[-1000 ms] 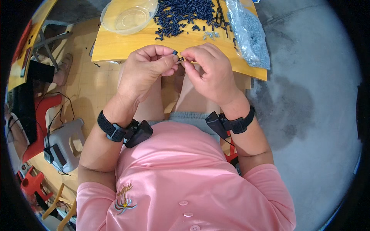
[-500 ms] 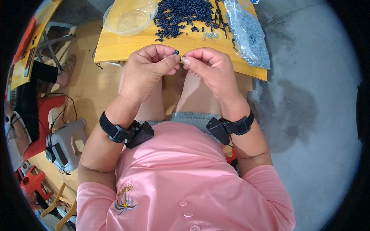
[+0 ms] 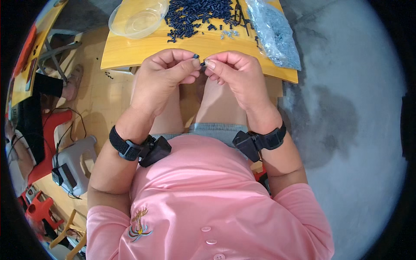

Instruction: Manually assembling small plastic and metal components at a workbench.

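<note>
A small dark piece (image 3: 202,64) sits between the fingertips of both hands, by the middle of the bench's near edge. The left hand (image 3: 162,79) pinches it between thumb and forefinger; the right hand (image 3: 243,80) has thumb and forefinger pressed together on its other end. A dark-blue tip (image 3: 196,56) shows above the left thumb; fingers cover too much to tell whether it is a second piece. Such fine handling probably goes best with a light pinch, both ends in line, and fingertips well over the bench (image 3: 125,53) to catch a drop.

Counted outward: a few light metal bits (image 3: 229,34), too clumped to number; one heap of dark-blue parts (image 3: 197,16) toward the far edge, uncountable; one clear tub (image 3: 138,19) near the left edge; one clear plastic bag (image 3: 275,37) along the right edge.
</note>
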A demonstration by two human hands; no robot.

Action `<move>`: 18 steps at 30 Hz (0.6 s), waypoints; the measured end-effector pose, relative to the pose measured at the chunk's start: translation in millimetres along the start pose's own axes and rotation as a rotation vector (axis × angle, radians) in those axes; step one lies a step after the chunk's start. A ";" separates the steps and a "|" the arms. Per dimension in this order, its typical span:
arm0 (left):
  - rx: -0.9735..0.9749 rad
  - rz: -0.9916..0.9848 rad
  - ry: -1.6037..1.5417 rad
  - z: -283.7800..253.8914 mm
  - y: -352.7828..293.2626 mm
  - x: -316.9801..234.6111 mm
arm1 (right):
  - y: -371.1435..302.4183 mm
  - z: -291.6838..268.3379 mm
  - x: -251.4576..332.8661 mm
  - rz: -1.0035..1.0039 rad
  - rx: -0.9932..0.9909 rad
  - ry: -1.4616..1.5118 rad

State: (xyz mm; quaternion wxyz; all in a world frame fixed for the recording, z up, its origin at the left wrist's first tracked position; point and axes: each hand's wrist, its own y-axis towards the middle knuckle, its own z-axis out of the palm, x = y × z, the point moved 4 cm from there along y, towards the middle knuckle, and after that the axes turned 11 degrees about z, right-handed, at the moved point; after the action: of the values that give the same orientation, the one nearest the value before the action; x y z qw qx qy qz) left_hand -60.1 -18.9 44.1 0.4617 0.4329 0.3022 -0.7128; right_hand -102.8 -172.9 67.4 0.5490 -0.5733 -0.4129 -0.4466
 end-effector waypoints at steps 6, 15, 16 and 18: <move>0.020 0.030 0.063 -2.1 -5.5 -3.7 | -2.4 -8.9 17.1 -0.049 -0.101 -0.026; 0.082 0.042 0.107 -0.4 -12.5 -12.2 | -8.2 2.3 26.1 -0.221 -0.175 -0.275; 0.099 0.058 0.123 -1.4 -12.5 -11.7 | -8.5 3.8 27.4 -0.253 -0.171 -0.291; 0.113 0.076 0.138 -2.8 -13.0 -12.1 | -9.4 6.0 29.8 -0.285 -0.163 -0.309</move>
State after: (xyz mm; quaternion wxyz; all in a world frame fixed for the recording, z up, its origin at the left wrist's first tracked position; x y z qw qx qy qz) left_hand -68.7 -6.7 54.1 0.4415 0.5175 0.2760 -0.6790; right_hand -103.7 -166.8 98.6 0.3624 -0.6131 -0.5314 -0.4586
